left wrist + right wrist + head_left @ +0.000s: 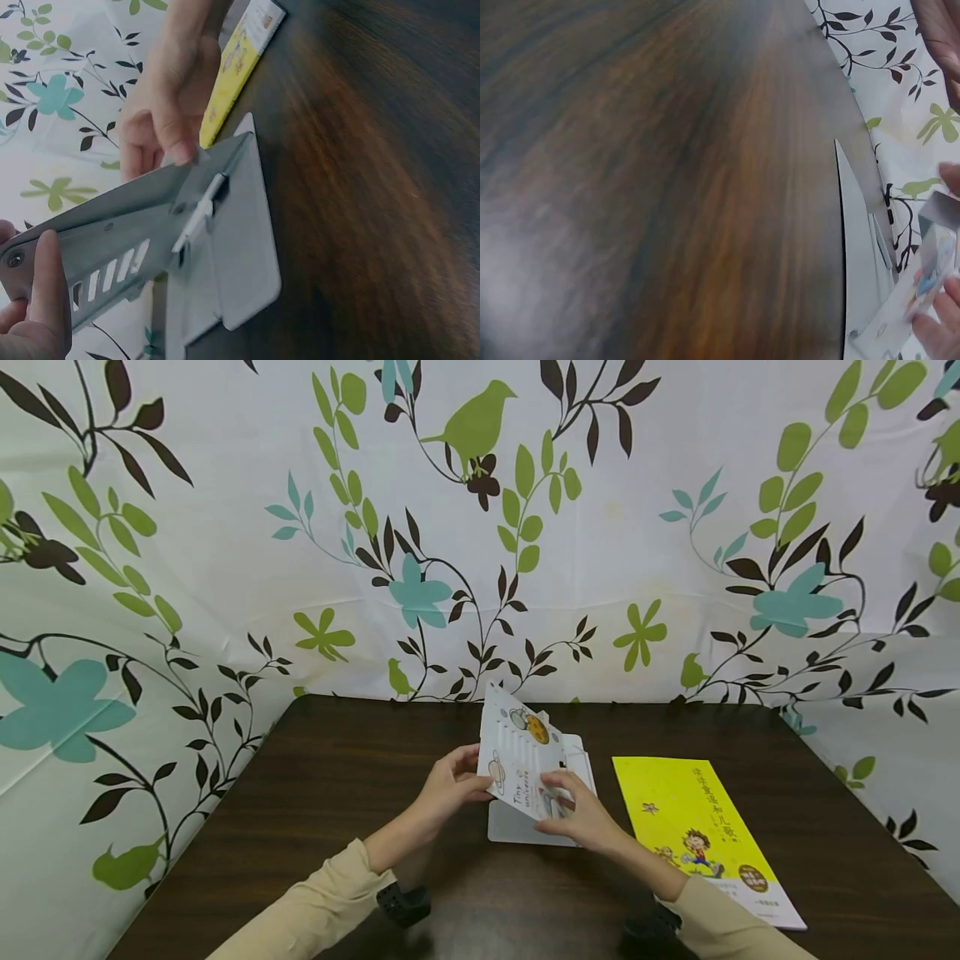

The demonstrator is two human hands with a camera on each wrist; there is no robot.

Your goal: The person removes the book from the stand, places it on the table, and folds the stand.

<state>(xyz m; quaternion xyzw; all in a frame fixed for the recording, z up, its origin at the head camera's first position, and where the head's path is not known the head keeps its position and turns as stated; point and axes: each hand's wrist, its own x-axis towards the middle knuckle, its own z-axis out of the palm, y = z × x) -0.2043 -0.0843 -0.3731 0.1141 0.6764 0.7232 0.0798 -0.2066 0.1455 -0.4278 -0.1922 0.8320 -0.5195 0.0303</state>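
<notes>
You are gripping the white folding book stand (pixel 525 768) from both sides, left hand (pixel 450 789) pinching its raised slotted panel's edge, right hand (pixel 581 814) pinching the lower edge, panel tilting up-away, yellow book (pixel 693 831) just right.

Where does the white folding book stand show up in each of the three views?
Head: the book stand is at table centre, tilted panel gripped by the left hand and right hand.
Left wrist: it fills the lower left, seen from its grey back, base on the table.
Right wrist: only its edge shows at lower right.
Shared landmark: the dark wooden table, in all three views.
</notes>
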